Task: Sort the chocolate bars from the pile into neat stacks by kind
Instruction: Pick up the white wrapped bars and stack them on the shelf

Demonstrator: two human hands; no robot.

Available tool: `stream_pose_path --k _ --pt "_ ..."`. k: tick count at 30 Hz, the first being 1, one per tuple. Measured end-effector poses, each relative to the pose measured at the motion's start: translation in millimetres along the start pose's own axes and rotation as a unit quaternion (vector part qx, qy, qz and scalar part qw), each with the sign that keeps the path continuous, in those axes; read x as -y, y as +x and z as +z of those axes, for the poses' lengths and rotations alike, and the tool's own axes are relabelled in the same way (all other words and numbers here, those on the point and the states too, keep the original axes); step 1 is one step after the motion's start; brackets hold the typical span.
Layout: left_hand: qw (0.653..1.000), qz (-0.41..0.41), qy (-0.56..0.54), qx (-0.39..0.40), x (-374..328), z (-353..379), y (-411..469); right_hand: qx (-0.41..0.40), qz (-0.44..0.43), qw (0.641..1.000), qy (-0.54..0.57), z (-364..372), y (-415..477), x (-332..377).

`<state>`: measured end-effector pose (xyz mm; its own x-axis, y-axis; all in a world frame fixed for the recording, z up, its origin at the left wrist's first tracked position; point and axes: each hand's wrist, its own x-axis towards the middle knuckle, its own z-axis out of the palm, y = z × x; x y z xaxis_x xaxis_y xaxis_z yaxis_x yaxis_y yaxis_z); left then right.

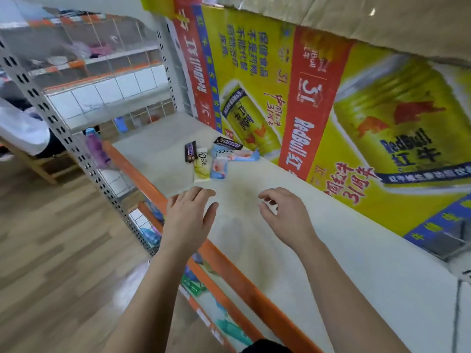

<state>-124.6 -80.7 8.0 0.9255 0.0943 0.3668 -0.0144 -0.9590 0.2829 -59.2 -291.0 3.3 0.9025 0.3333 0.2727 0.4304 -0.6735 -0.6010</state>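
Observation:
A small pile of chocolate bars lies on the white shelf [318,238]. Two dark Snickers bars are there, one [190,151] at the left and one [227,143] at the back. A pale yellow Dove bar [201,167] lies beside a light blue Dove bar [219,166]. Another light blue bar [242,154] lies crosswise behind it. My left hand [190,216] hovers over the shelf's front edge with straight fingers, holding nothing. My right hand [285,212] hangs over the shelf with loosely curled fingers, also holding nothing. Both hands are a short way in front of the pile.
A yellow and red Red Bull banner [318,103] backs the shelf. An orange rail [237,276] runs along the front edge, with goods on lower shelves below. A perforated metal upright [76,149] stands left. Wood floor [51,250] lies left; a cardboard box [356,19] overhangs.

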Motion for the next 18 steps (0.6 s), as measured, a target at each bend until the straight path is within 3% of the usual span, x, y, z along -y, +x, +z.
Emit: stream_pose_path --k 12,18 --pt "0.993 0.090 -0.036 0.062 129 39 117 -0.014 0.049 0.995 -0.081 80 147 19" --pt "0.980 0.165 -0.074 0.089 175 48 168 0.031 0.122 0.978 -0.167 116 187 21"
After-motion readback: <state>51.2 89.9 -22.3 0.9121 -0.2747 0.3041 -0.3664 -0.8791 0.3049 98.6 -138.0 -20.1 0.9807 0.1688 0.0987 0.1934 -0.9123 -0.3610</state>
